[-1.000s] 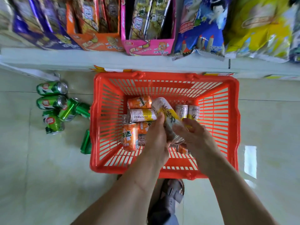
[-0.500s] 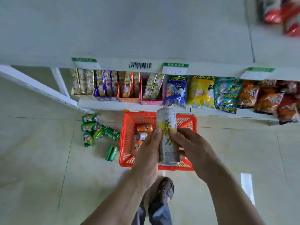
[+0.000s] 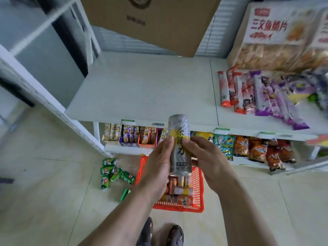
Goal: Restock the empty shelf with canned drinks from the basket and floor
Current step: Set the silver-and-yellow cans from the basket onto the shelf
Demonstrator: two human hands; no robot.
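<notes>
I hold a tall silver and yellow can (image 3: 179, 144) upright in front of me, just below the front edge of the bare white shelf (image 3: 142, 89). My left hand (image 3: 159, 162) grips its left side and my right hand (image 3: 205, 158) grips its right side. Under my hands the orange basket (image 3: 197, 190) stands on the floor with several orange and silver cans (image 3: 179, 190) lying in it. Several green cans (image 3: 113, 173) lie on the floor tiles to the left of the basket.
A brown cardboard box (image 3: 150, 20) stands at the back of the shelf. Snack packets (image 3: 262, 96) fill the shelf's right part, with big bags (image 3: 276, 38) behind. The lower shelf (image 3: 124, 149) holds snack boxes and bags. A white upright frame (image 3: 44, 96) runs on the left. My feet (image 3: 166, 233) are below.
Both hands lifted the tall can out of the basket and up to shelf height. My view rose from the basket to the bare shelf.
</notes>
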